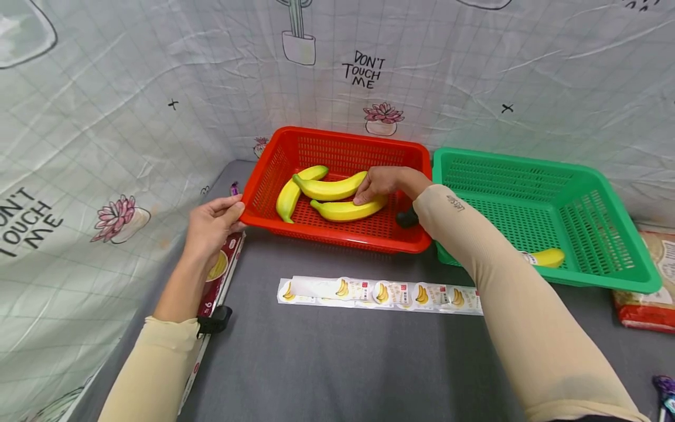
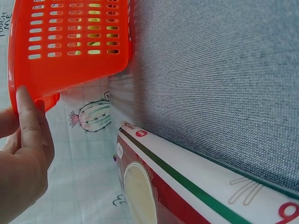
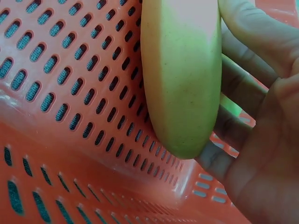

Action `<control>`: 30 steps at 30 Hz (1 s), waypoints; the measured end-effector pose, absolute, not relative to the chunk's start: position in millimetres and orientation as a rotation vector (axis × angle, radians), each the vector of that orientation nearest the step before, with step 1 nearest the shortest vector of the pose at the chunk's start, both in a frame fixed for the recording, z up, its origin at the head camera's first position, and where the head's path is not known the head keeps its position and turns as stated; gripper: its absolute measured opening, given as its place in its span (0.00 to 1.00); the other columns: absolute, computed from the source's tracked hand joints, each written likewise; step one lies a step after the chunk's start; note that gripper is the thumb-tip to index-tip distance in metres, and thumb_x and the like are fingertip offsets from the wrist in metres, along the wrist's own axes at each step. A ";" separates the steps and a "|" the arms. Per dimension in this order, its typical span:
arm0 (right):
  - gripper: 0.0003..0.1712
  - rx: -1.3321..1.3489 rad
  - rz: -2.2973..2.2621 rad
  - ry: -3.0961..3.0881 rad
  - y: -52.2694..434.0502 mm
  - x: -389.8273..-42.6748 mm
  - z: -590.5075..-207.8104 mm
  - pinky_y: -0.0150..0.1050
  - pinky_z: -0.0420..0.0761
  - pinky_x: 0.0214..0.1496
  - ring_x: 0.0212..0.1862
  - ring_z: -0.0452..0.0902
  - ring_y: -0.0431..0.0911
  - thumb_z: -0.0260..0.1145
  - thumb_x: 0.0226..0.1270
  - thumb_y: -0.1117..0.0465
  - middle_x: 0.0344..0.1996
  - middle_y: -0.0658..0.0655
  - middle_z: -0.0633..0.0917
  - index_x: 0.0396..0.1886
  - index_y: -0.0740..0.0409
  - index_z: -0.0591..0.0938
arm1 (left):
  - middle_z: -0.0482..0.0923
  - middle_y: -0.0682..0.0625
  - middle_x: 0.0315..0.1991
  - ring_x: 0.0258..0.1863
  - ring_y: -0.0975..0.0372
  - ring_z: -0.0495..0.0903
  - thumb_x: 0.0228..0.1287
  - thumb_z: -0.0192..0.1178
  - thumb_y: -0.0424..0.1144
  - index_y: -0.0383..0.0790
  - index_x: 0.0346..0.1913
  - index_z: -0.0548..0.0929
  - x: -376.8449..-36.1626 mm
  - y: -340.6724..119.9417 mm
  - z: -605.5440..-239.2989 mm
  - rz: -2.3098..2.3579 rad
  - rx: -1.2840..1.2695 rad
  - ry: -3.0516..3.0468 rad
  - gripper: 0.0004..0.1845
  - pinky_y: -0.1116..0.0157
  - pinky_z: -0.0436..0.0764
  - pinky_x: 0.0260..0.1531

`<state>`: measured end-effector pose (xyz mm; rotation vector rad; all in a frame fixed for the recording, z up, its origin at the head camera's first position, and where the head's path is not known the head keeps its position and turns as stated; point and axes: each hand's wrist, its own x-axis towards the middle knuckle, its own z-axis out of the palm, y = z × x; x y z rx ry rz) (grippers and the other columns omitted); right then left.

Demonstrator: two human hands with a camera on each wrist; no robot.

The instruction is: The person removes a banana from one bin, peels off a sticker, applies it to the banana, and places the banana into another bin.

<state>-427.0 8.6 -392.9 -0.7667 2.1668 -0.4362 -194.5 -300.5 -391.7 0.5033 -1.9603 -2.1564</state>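
Observation:
My left hand [image 1: 213, 224] pinches the near left corner of the red basket [image 1: 316, 233]; in the left wrist view its fingers [image 2: 32, 123] lie against the rim. Inside that basket my right hand [image 1: 378, 183] holds the nearest banana [image 1: 343, 212] near its right end. The right wrist view shows the thumb [image 3: 252, 21] along one side of this banana [image 3: 187, 88], and the fingers reach behind it. Another banana [image 1: 329, 189] lies just beyond, and a third banana [image 1: 287, 198] slants along the basket's left side.
A green basket [image 1: 606, 234] stands to the right, with a labelled banana [image 1: 548, 258] in it. Strips of banana stickers [image 1: 382, 293] lie in front of the red basket. A long dark-red box [image 1: 224, 266] is at left, and a red-and-beige packet [image 1: 648, 305] at right.

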 end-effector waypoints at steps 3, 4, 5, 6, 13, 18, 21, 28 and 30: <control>0.20 -0.763 -0.453 2.172 9.0 -426.2 -392.6 0.41 0.66 0.59 0.53 0.68 0.48 0.67 0.71 0.46 0.33 0.46 0.80 0.53 0.51 0.89 | 0.87 0.61 0.33 0.25 0.71 0.84 0.70 0.62 0.29 0.20 0.67 0.73 -194.3 -300.1 -391.0 -2.151 0.506 -1.969 0.25 0.74 0.84 0.29; 0.20 -0.762 -0.457 2.175 9.1 -425.6 -392.5 0.41 0.66 0.58 0.52 0.68 0.48 0.67 0.71 0.46 0.34 0.46 0.80 0.53 0.51 0.89 | 0.87 0.61 0.33 0.25 0.71 0.84 0.70 0.62 0.29 0.20 0.67 0.72 -194.1 -299.8 -390.7 -2.152 0.506 -1.967 0.26 0.74 0.84 0.29; 0.20 -0.764 -0.460 2.175 9.4 -424.8 -391.8 0.41 0.66 0.58 0.52 0.68 0.48 0.67 0.71 0.46 0.34 0.46 0.81 0.54 0.51 0.89 | 0.87 0.61 0.32 0.26 0.71 0.84 0.70 0.62 0.29 0.20 0.67 0.72 -193.9 -299.7 -390.4 -2.152 0.506 -1.966 0.25 0.74 0.84 0.29; 0.20 -0.764 -0.464 2.178 9.5 -423.9 -391.1 0.41 0.66 0.58 0.52 0.68 0.48 0.67 0.71 0.45 0.34 0.47 0.80 0.53 0.51 0.89 | 0.87 0.61 0.32 0.26 0.71 0.84 0.70 0.62 0.29 0.20 0.67 0.72 -193.8 -299.5 -390.1 -2.155 0.506 -1.964 0.25 0.74 0.84 0.29; 0.21 -0.816 -0.470 2.187 8.4 -419.7 -387.3 0.39 0.66 0.55 0.50 0.68 0.47 0.67 0.71 0.45 0.33 0.46 0.80 0.54 0.52 0.89 | 0.87 0.62 0.32 0.26 0.71 0.84 0.71 0.62 0.30 0.20 0.67 0.71 -193.3 -301.0 -389.0 -2.158 0.500 -1.979 0.26 0.74 0.85 0.30; 0.21 -0.800 -0.525 2.203 11.0 -410.8 -378.1 0.37 0.68 0.48 0.45 0.70 0.47 0.67 0.71 0.45 0.29 0.47 0.79 0.52 0.53 0.90 | 0.86 0.63 0.32 0.26 0.71 0.84 0.71 0.61 0.31 0.21 0.68 0.71 -192.3 -299.0 -388.6 -2.151 0.500 -2.008 0.27 0.74 0.85 0.30; 0.21 -0.791 -0.578 2.216 14.0 -403.1 -367.7 0.35 0.71 0.45 0.43 0.72 0.46 0.68 0.71 0.46 0.29 0.47 0.82 0.53 0.55 0.89 | 0.86 0.63 0.32 0.25 0.71 0.84 0.72 0.61 0.31 0.21 0.68 0.71 -191.7 -297.1 -389.0 -2.144 0.510 -2.017 0.26 0.74 0.84 0.30; 0.21 -0.844 -0.698 2.227 21.5 -389.3 -334.5 0.33 0.72 0.38 0.34 0.74 0.44 0.67 0.72 0.48 0.26 0.48 0.84 0.54 0.57 0.89 | 0.87 0.62 0.31 0.23 0.70 0.83 0.71 0.62 0.32 0.23 0.69 0.72 -191.9 -297.4 -387.9 -2.166 0.535 -1.976 0.27 0.74 0.85 0.29; 0.20 -0.855 -0.728 2.234 25.7 -385.5 -324.2 0.33 0.73 0.39 0.34 0.74 0.44 0.67 0.72 0.49 0.27 0.48 0.84 0.54 0.57 0.88 | 0.87 0.61 0.31 0.23 0.70 0.84 0.71 0.62 0.32 0.24 0.69 0.71 -192.1 -298.6 -386.5 -2.172 0.539 -1.972 0.27 0.73 0.85 0.29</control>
